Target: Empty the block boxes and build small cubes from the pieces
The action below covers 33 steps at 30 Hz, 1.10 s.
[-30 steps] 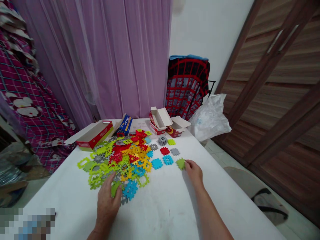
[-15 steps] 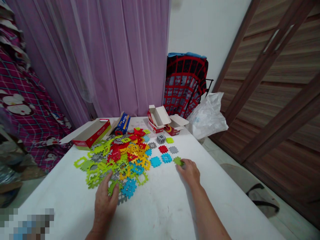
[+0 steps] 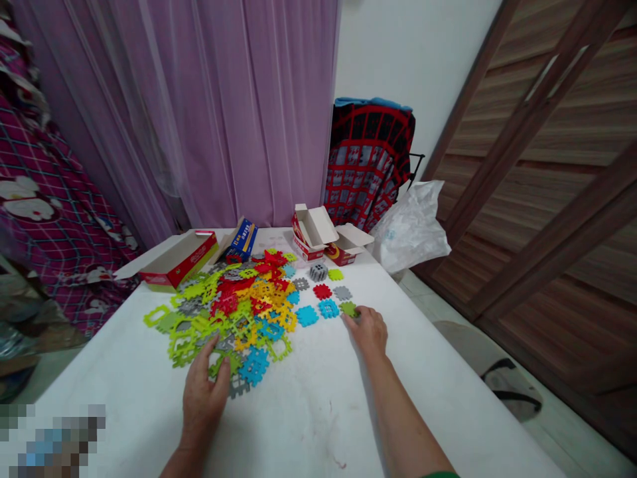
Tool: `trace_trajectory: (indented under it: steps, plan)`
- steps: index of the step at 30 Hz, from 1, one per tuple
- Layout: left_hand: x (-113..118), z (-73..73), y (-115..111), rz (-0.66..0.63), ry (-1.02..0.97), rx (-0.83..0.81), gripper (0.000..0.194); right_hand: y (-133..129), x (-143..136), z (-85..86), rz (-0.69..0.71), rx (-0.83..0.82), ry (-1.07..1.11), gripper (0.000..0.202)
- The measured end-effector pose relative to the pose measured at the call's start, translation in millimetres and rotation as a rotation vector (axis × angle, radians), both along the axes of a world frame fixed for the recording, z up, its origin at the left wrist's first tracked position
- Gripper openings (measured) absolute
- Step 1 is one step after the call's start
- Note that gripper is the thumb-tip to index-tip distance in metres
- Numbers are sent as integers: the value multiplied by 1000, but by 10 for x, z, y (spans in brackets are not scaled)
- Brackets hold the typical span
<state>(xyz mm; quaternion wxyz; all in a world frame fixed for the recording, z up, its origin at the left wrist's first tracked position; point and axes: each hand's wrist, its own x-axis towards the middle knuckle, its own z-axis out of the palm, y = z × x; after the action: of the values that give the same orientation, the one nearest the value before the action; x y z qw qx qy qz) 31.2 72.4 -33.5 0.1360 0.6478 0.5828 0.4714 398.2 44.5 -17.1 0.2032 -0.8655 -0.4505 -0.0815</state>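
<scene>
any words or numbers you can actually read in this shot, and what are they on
Nothing can be quoted with confidence.
Blue box: yellow and white print on its side, too small and blurred to read.
Long red box: white lettering along its red side, blurred.
Open red boxes: a round yellow mark on one, unreadable.
White plastic bag: a faint bluish print, illegible.
Plastic tiles: no lettering visible.
</scene>
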Motion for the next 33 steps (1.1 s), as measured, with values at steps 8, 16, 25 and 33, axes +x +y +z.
trace_trajectory:
  steps: [8, 16, 25, 33]
  plan:
    - [10, 92, -62, 64, -60, -66, 49, 4, 19, -59, 9, 55, 14, 32]
    - [-11, 83, -49, 138, -270, -126, 44, -50, 52, -246, 137, 396, -15, 25]
    - [-126, 4, -71, 64, -75, -26, 37, -89, -883, -140, 707, 581, -44, 19]
    - [-206, 77, -248, -109, 443, 25, 24, -130, -1175, -61, 896, 509, 15, 19]
